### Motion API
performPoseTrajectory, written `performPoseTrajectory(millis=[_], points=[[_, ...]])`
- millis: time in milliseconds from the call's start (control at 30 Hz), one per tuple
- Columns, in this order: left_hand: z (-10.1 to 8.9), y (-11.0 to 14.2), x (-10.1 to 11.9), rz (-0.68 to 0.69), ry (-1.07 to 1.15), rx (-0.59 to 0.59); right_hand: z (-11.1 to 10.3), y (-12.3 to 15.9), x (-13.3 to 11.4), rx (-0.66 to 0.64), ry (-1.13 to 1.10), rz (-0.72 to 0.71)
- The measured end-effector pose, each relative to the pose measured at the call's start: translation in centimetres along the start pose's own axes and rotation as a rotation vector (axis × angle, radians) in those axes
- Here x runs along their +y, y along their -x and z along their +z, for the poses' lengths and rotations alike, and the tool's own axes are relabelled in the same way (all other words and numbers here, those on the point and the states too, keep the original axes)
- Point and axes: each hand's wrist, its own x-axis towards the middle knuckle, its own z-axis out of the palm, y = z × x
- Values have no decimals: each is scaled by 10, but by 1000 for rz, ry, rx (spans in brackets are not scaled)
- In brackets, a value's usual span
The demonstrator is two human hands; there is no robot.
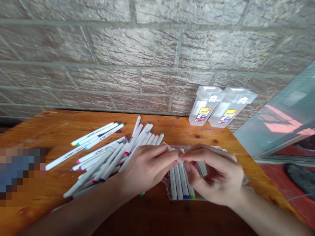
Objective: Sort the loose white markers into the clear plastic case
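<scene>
My left hand [150,164] and my right hand [216,173] meet above a clear plastic tray [204,199]. Between their fingertips is a white marker [180,161] with a bit of green at its end; the fingers cover most of it. Several white markers [179,183] lie side by side in the tray under my hands, some with blue or green ends toward me. To the left, a loose pile of white markers [110,160] with coloured ends spreads over the table, partly behind my left hand and forearm.
Two translucent plastic cases [205,105] with yellow and blue labels stand at the back right against the brick wall [147,42]. The wooden table [172,131] ends on the right above a red floor [278,183]. A blurred-out patch [19,173] covers the left edge.
</scene>
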Motion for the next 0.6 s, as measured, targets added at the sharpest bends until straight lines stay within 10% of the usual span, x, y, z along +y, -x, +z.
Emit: performPoseTrajectory(millis=[600], points=[[-3, -3, 1, 2, -142, -25, -2, 0, 1, -31, 71, 45]])
